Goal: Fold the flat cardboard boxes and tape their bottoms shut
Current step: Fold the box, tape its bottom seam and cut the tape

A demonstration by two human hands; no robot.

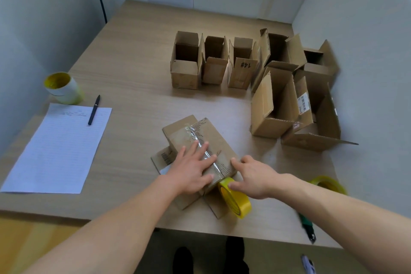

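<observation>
- While the bottom seam is being taped, the head view shows the left grip (191, 169) spread flat, pressing clear tape onto the cardboard box (213, 138), which lies bottom-up near the counter's (133, 73) front edge.
- The right grip (255, 176) curls over the yellow tape roll (238, 202) at the box's near end.
- Next, probably: sever the tape and smooth its tail.
- The box is brown, with print along the seam and wrinkled tape.

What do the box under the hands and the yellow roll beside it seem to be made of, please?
The box looks like matte brown cardboard, judging by its dull flaps. The roll appears to be glossy translucent yellow plastic tape, shining at its edge.
</observation>
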